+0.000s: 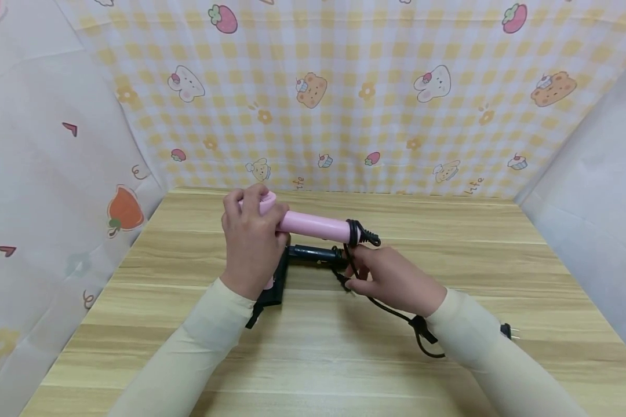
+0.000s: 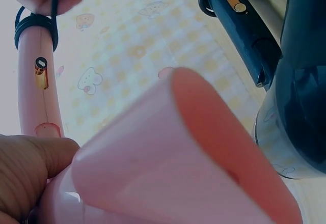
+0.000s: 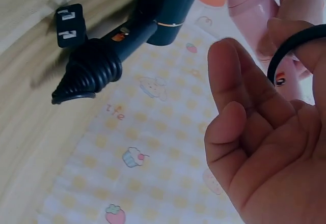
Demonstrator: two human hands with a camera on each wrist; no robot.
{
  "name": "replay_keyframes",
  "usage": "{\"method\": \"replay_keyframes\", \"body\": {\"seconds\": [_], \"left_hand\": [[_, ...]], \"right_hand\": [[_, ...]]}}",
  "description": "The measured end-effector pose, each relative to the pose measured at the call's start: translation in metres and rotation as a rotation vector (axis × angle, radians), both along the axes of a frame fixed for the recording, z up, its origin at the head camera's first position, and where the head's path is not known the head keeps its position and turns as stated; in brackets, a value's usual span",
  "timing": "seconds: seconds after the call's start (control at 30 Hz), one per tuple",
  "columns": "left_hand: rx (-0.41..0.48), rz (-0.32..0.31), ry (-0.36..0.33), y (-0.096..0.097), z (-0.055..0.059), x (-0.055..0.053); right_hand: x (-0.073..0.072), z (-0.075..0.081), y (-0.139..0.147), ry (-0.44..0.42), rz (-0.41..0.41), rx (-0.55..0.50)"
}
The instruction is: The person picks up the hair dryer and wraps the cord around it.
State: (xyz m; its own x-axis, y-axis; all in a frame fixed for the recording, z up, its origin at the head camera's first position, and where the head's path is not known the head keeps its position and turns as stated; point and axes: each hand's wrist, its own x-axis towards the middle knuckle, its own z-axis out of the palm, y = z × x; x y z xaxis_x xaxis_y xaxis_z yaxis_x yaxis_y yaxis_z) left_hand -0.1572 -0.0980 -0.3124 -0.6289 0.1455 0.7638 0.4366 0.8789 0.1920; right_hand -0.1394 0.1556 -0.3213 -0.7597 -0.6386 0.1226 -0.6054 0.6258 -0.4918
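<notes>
My left hand (image 1: 251,246) grips a pink hair dryer (image 1: 318,226) round its body, above the table. Its handle points right, with black cord wound round the end. In the left wrist view the wide pink nozzle (image 2: 137,152) fills the foreground. My right hand (image 1: 396,279) is just below the handle end, fingers curled about the loose black cord (image 1: 388,310); the exact pinch is partly hidden. Behind and below lies a dark hair dryer (image 1: 313,253), its own cord (image 3: 97,66) coiled round the handle. Its plug (image 3: 70,25) sits beside the coil.
The wooden tabletop (image 1: 480,249) carries everything. A two-pin plug (image 1: 507,331) lies by my right forearm, and a dark cord tie (image 1: 422,328) hangs on the loose cord. A checked cloth (image 1: 344,116) stands behind the table, with a patterned sheet (image 1: 57,174) at the left.
</notes>
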Motion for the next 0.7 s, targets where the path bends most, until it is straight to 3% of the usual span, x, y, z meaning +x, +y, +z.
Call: {"method": "replay_keyframes", "body": {"seconds": [0.33, 0.47, 0.6, 0.7], "left_hand": [[-0.009, 0.001, 0.004, -0.001, -0.004, -0.001], [-0.022, 0.011, 0.001, -0.002, -0.004, -0.001], [-0.026, 0.015, 0.0, -0.003, -0.005, -0.001], [-0.018, 0.014, -0.001, -0.003, -0.005, -0.001]], "right_hand": [[0.008, 0.009, 0.008, 0.016, 0.176, 0.07], [0.011, 0.013, 0.011, 0.151, 0.205, 0.016], [0.013, 0.015, 0.014, 0.335, 0.172, -0.045], [0.012, 0.016, 0.017, 0.415, 0.157, -0.089]]}}
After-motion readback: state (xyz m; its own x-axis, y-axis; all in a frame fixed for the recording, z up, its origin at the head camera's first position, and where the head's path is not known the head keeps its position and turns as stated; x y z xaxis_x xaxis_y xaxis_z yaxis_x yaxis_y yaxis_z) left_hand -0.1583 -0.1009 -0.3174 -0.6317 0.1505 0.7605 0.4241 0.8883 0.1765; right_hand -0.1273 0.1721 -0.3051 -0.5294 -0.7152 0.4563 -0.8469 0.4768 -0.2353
